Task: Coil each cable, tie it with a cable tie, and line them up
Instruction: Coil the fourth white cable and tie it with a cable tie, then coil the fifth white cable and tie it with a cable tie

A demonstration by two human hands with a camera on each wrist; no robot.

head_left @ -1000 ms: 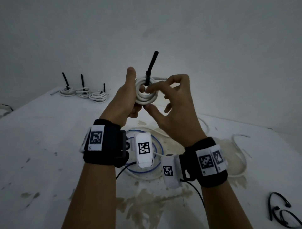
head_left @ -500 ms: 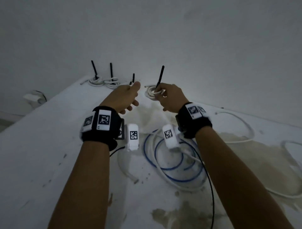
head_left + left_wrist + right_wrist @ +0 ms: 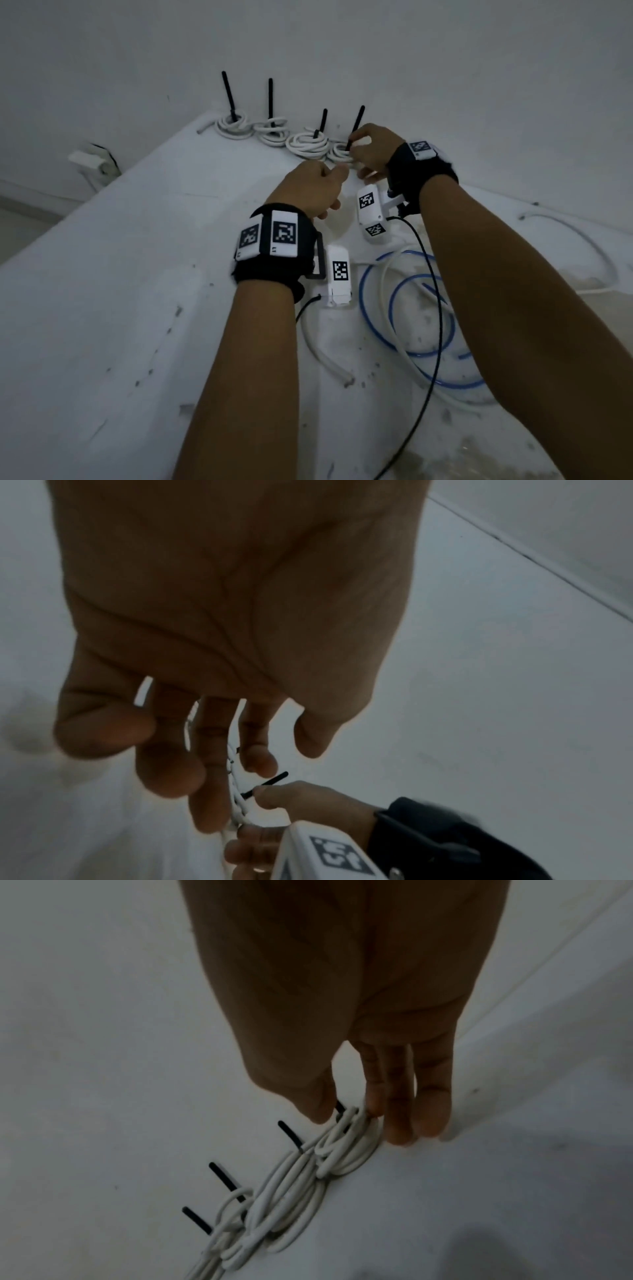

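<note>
Three tied white coils (image 3: 272, 132) lie in a row along the table's far edge, each with a black cable tie standing up. A fourth white coil (image 3: 337, 152) sits at the row's right end, touching its neighbour. My right hand (image 3: 356, 147) pinches this coil (image 3: 346, 1148) at its black tie (image 3: 356, 125) between thumb and index finger; the other fingers (image 3: 431, 1118) reach down beside it. My left hand (image 3: 335, 185) hovers just in front of the coil with relaxed fingers (image 3: 205, 791) and holds nothing.
Loose cables lie near me on the white table (image 3: 102, 308): a blue loop (image 3: 407, 298), a white cable (image 3: 325, 353) and another white cable (image 3: 582, 236) at the right. A thin black lead (image 3: 438, 325) hangs from my right wrist. The wall stands directly behind the row.
The coil went from in front of me, held by both hands, down to the right end of the row on the table. My left hand has let go of it.
</note>
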